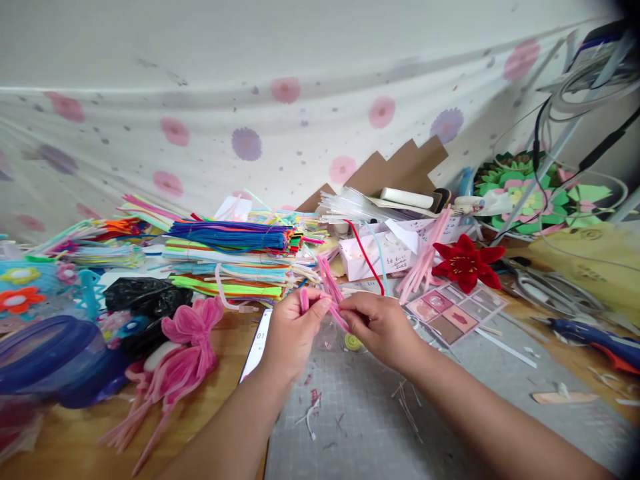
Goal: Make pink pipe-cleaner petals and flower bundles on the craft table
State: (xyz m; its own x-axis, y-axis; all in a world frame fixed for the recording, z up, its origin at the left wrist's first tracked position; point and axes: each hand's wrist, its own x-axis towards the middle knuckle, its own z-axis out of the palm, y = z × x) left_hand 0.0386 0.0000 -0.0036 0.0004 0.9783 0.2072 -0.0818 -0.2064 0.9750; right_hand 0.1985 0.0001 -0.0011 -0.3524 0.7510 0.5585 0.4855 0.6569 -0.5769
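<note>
Pink pipe cleaners (327, 277) run between my two hands above the grey cutting mat (320, 460). My left hand (295, 327) pinches them with thumb and forefinger, and a short pink loop sticks up by its fingers. Close beside it, my right hand (377, 327) has its fingers closed on the other end of the pink strands. A finished-looking pink pipe cleaner flower (193, 347) lies on the wooden table to the left. Behind my right hand, more pink pipe cleaners (425, 260) lean against a white box (373, 253).
Bundles of coloured pipe cleaners (230, 237) are stacked at the back. A red flower (467, 263) rests by a makeup palette (457, 313). Scissors (545, 290) and a blue-handled tool (600, 340) lie right. A phone (256, 343) is under my left wrist; a blue container (60, 360) stands left.
</note>
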